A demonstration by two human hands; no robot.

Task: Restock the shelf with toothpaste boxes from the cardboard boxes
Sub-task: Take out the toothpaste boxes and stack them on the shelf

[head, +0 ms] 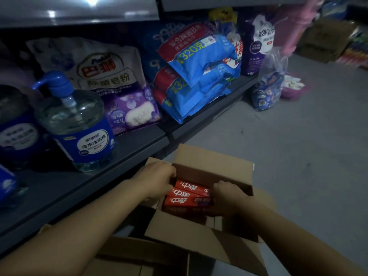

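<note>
**Inside the carton: both hands on the toothpaste**

Inside the open brown cardboard carton (211, 172), your left hand (157, 179) and right hand (227, 196) curl their fingers round opposite ends of the red rectangular toothpaste boxes (188, 197), which lie stacked in the carton. The dark grey metal shelf (123, 156) beyond holds a clear pump bottle with a blue label (77, 124) and detergent bags, no toothpaste visible. Restocking looks barely begun; lifting and placing remain.

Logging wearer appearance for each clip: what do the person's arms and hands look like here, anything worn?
Both forearms are bare as far as the frame shows, with no sleeves in view. The left hand and right hand wear no gloves. No watch, bracelet or ring is visible, though the dim light and curled fingers hide fine detail.
</note>
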